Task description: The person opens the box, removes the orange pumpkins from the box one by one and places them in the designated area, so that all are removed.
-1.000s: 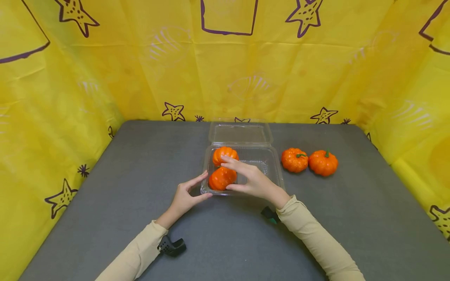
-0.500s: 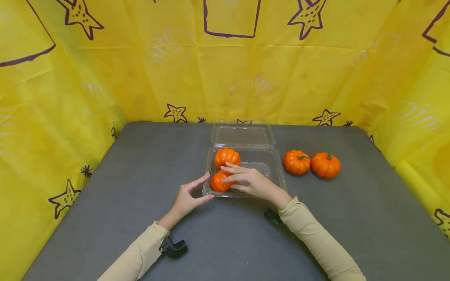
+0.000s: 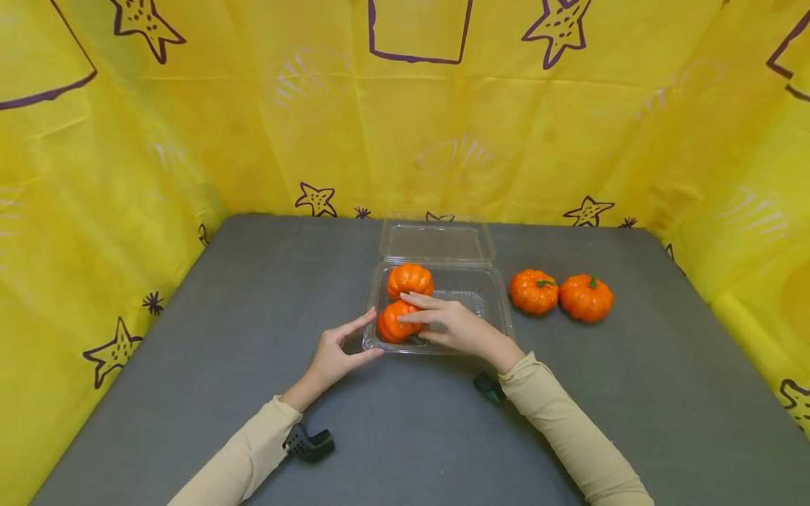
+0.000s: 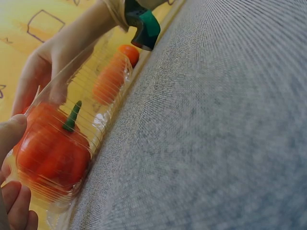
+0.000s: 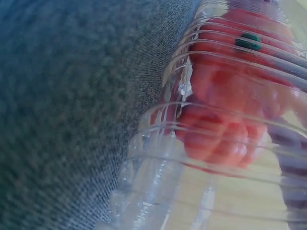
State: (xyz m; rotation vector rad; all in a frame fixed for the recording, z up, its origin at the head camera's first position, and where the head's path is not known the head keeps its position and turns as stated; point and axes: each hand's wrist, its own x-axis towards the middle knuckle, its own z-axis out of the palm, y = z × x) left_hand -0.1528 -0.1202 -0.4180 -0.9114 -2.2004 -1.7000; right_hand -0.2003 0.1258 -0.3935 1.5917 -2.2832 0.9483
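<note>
In the head view, a clear plastic clamshell container (image 3: pixel 468 281) lies with its lid folded back. Two small orange pumpkins sit in its left half, a back pumpkin (image 3: pixel 410 279) and a front pumpkin (image 3: pixel 391 327). My left hand (image 3: pixel 329 358) holds the front left corner, thumb on the front edge and fingers along the left side. My right hand (image 3: pixel 458 327) reaches over the front wall, its extended fingers resting on the front pumpkin. The thumb is hidden there. In the left wrist view, the front pumpkin (image 4: pixel 53 148) shows its green stem through the ribbed wall.
Two more orange pumpkins, a nearer-left one (image 3: pixel 534 292) and a right one (image 3: pixel 586 298), stand side by side right of the container on the grey table (image 3: pixel 285 267). A yellow patterned cloth (image 3: pixel 405 140) encloses the back and sides.
My right hand's fingers have moved from spread around the front pumpkin to closer together across it. The pumpkin has turned slightly. My left hand stays at the corner.
</note>
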